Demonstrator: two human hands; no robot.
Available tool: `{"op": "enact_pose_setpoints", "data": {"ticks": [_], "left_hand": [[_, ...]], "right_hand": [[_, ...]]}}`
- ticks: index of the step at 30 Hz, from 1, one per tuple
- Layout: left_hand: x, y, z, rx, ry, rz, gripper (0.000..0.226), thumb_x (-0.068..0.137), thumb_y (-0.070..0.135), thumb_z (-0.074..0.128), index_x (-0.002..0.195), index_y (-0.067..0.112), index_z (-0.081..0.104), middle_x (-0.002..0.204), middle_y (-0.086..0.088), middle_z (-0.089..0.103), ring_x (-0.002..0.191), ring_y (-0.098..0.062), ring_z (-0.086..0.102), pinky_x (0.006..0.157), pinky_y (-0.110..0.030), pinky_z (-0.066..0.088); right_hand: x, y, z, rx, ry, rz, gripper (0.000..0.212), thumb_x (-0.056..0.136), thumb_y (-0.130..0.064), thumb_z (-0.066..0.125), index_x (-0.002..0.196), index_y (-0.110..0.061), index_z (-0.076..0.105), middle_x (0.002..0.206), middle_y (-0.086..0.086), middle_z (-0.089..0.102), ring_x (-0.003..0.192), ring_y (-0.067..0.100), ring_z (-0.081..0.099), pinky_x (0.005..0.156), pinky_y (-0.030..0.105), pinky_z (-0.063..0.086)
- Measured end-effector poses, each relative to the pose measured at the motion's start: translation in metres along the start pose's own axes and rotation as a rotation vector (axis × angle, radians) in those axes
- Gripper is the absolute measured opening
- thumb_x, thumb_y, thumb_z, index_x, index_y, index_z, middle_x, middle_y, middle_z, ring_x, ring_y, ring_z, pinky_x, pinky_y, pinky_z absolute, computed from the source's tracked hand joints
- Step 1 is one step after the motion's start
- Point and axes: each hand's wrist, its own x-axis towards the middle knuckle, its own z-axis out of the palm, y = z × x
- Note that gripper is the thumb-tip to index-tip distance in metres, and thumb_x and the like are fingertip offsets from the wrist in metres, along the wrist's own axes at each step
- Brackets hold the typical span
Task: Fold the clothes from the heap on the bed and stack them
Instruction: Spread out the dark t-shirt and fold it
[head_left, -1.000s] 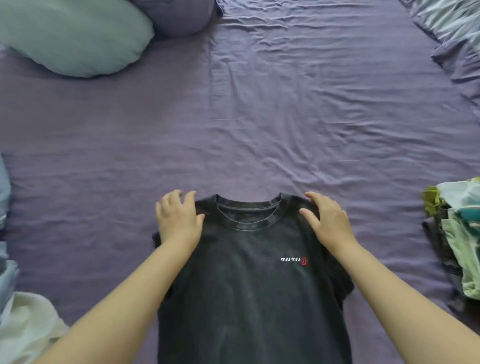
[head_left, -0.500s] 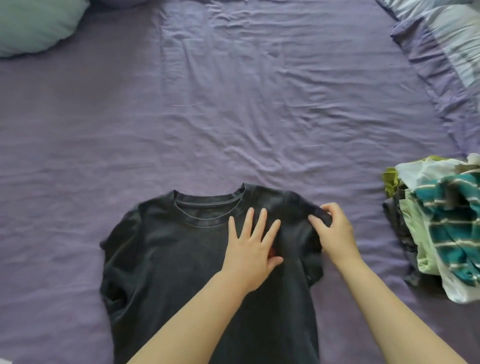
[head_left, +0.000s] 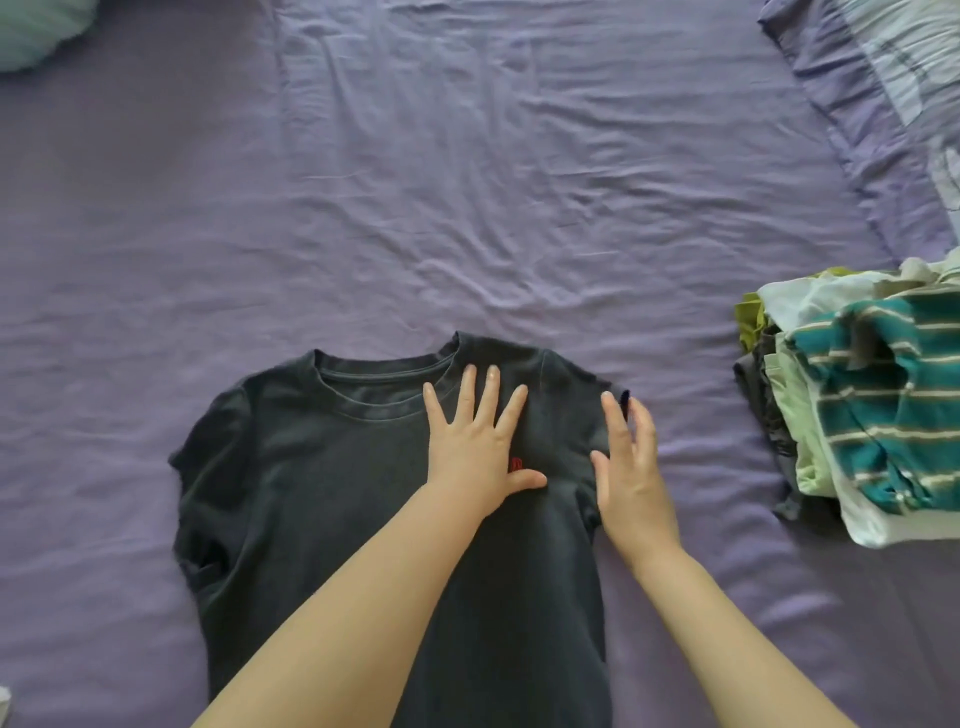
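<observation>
Head view: dark T-shirt (head_left: 332, 499) lies face-up, flat on the purple bed (head_left: 467, 182), w/ clothes heap (head_left: 862, 410) well apart to the right. Left hand (head_left: 475, 447) presses the chest, fingers spread straight. Right hand (head_left: 631, 467) rests open at the right sleeve, holding nothing. Fabric looks soft, light, floppy, prob. creases easily; best pinched at sleeve/shoulder seam.
</observation>
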Motion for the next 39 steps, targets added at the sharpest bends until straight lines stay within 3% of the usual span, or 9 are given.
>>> {"op": "enact_pose_setpoints", "data": {"ticks": [4,7,11,14,17,21,29,35,39], "left_hand": [[-0.054,0.013,0.025,-0.093,0.120,-0.046,0.071,0.095,0.063,0.019,0.152,0.029,-0.006,0.160,-0.006,-0.012,0.146,-0.032,-0.017,0.112,-0.061,-0.011],[-0.106,0.012,0.047,-0.130,0.129,-0.011,0.064,0.098,0.056,0.024,0.152,0.029,0.004,0.161,-0.006,-0.001,0.147,-0.030,-0.008,0.115,-0.056,-0.005],[-0.172,0.003,0.059,-0.121,0.090,-0.021,0.064,0.087,0.052,0.059,0.143,0.026,0.043,0.151,-0.005,0.039,0.140,-0.030,0.034,0.108,-0.055,0.034],[-0.214,-0.010,0.071,-0.115,0.007,-0.090,0.062,0.094,0.049,0.049,0.149,0.028,0.029,0.157,-0.004,0.025,0.145,-0.029,0.022,0.113,-0.055,0.023],[-0.248,-0.020,0.086,-0.123,-0.091,-0.167,0.063,0.101,0.044,0.032,0.152,0.031,-0.003,0.161,0.000,-0.010,0.148,-0.026,-0.011,0.117,-0.051,-0.001],[-0.292,-0.027,0.094,-0.214,-0.132,-0.313,0.067,0.099,0.035,0.041,0.152,0.033,-0.001,0.161,0.001,-0.011,0.148,-0.025,-0.009,0.118,-0.047,0.005],[-0.374,-0.029,0.114,-0.485,-0.085,-0.618,0.063,0.097,0.031,0.050,0.151,0.030,0.018,0.161,-0.001,-0.001,0.147,-0.024,0.004,0.114,-0.034,0.026],[-0.386,-0.027,0.115,-0.968,0.169,-0.859,0.069,0.089,0.022,0.065,0.147,0.016,0.030,0.136,-0.005,0.052,0.127,-0.023,0.047,0.105,-0.041,0.037],[-0.389,-0.026,0.112,-1.071,0.194,-0.837,0.047,0.091,0.024,0.063,0.135,0.015,0.049,0.128,-0.002,0.060,0.119,-0.022,0.054,0.101,-0.040,0.042]], "right_hand": [[-0.037,-0.006,0.003,-0.098,0.115,-0.055,0.052,0.091,-0.023,0.060,0.139,-0.013,0.045,0.149,0.025,0.028,0.132,0.040,0.037,0.101,0.054,0.039],[-0.080,-0.015,0.009,-0.146,-0.062,-0.289,0.047,0.097,-0.043,0.032,0.135,-0.022,0.051,0.149,0.014,0.037,0.141,0.029,0.027,0.112,0.051,0.022],[-0.130,-0.015,0.011,-0.258,-0.201,-0.253,0.069,0.099,-0.048,0.008,0.126,-0.015,0.061,0.138,0.011,0.051,0.129,0.030,0.047,0.100,0.059,0.039],[-0.153,-0.024,0.006,-0.319,-0.214,-0.199,0.065,0.096,-0.045,0.015,0.123,-0.009,0.062,0.133,0.017,0.055,0.128,0.037,0.047,0.101,0.062,0.034],[-0.183,-0.048,0.010,-0.321,-0.260,-0.412,0.053,0.084,-0.045,0.040,0.121,-0.015,0.065,0.131,0.014,0.058,0.127,0.036,0.048,0.103,0.059,0.032],[-0.222,-0.066,0.022,-0.310,-0.372,-0.599,0.061,0.068,-0.048,0.078,0.123,-0.026,0.064,0.135,0.010,0.056,0.127,0.031,0.050,0.096,0.055,0.043],[-0.268,-0.040,0.020,-0.224,-0.208,-0.364,0.040,0.079,-0.025,0.072,0.117,-0.016,0.068,0.130,0.019,0.057,0.120,0.045,0.052,0.090,0.061,0.044],[-0.280,-0.017,0.001,0.083,-0.227,0.220,0.061,0.092,-0.012,0.058,0.146,-0.006,0.030,0.149,0.024,0.031,0.131,0.042,0.038,0.103,0.050,0.035],[-0.278,-0.014,-0.012,0.249,-0.229,0.447,0.048,0.087,-0.024,0.065,0.130,-0.013,0.049,0.115,0.013,0.064,0.107,0.036,0.057,0.088,0.044,0.044]]}}
